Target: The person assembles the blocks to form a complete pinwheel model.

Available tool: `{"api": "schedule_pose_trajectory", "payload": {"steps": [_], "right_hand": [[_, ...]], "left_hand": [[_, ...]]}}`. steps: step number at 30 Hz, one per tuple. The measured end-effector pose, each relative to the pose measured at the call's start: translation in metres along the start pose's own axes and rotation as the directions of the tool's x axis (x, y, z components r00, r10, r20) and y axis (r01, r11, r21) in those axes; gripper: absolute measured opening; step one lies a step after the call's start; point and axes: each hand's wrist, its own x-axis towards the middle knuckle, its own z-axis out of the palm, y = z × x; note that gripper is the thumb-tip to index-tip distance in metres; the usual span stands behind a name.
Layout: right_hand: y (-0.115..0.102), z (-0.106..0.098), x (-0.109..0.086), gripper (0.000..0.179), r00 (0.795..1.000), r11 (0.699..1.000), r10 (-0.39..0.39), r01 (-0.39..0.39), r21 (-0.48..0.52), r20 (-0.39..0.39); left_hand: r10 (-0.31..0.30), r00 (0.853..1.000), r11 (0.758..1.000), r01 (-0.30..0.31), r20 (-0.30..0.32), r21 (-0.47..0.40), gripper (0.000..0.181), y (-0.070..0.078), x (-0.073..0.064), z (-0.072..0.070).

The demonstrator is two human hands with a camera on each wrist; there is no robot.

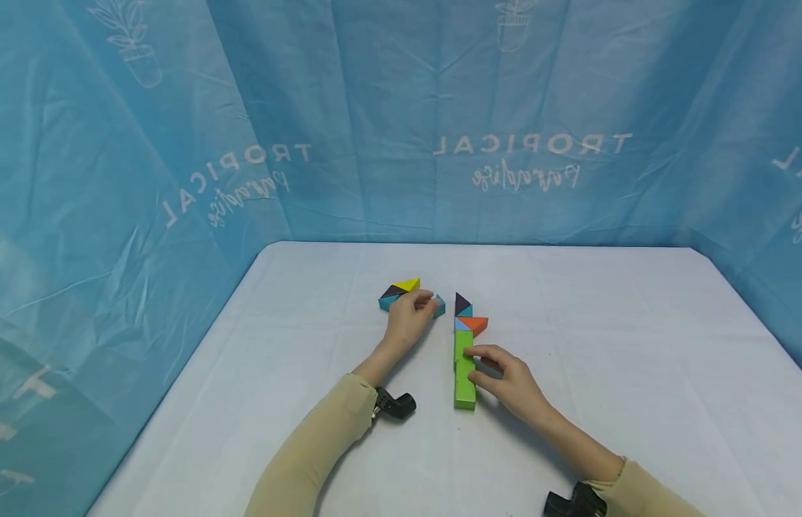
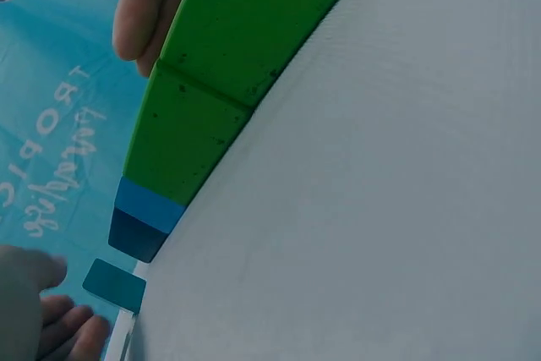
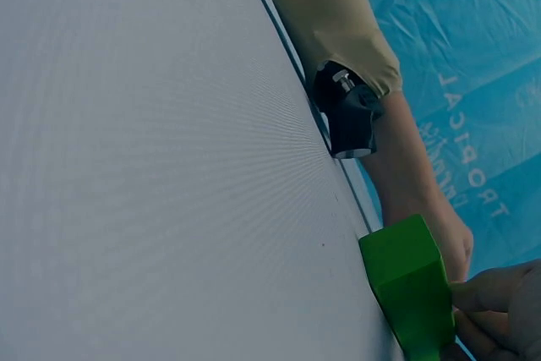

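My left hand (image 1: 410, 316) reaches over the far part of the table, fingers loosely bent beside a small teal block (image 1: 441, 307). In the left wrist view a gap shows between its thumb and fingers, with the teal block (image 2: 114, 285) just beyond the tips. My right hand (image 1: 510, 380) touches the right side of a column of green blocks (image 1: 464, 380) with thumb and index fingertips. At the column's far end lie a light blue triangle (image 1: 462, 324), an orange triangle (image 1: 477, 325) and a black-topped triangular piece (image 1: 462, 303). In the right wrist view, fingers meet the green block's (image 3: 410, 285) side.
Left of my left hand sit a yellow triangle (image 1: 408, 284), a dark brown piece (image 1: 393, 291) and a blue piece (image 1: 386, 303), partly covered by that hand. A white cloth covers the table (image 1: 601, 345). Blue printed curtains (image 1: 388, 108) stand behind and at the sides.
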Motion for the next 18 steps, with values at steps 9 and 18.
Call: {"api": "schedule_pose_trajectory", "payload": {"steps": [9, 18], "right_hand": [[0.0000, 0.0007, 0.0000, 0.035, 1.000, 1.000, 0.004, -0.004, 0.000, -0.004], [-0.0010, 0.0005, 0.0001, 0.036, 1.000, 1.000, 0.016, -0.016, -0.008, -0.012]], "left_hand": [[0.071, 0.964, 0.997, -0.065, 0.257, -0.032, 0.046, -0.0042, 0.0083, -0.0064], [0.057, 0.949, 0.997, -0.036, 0.309, -0.075, 0.041, -0.0064, 0.0090, -0.0045]]}}
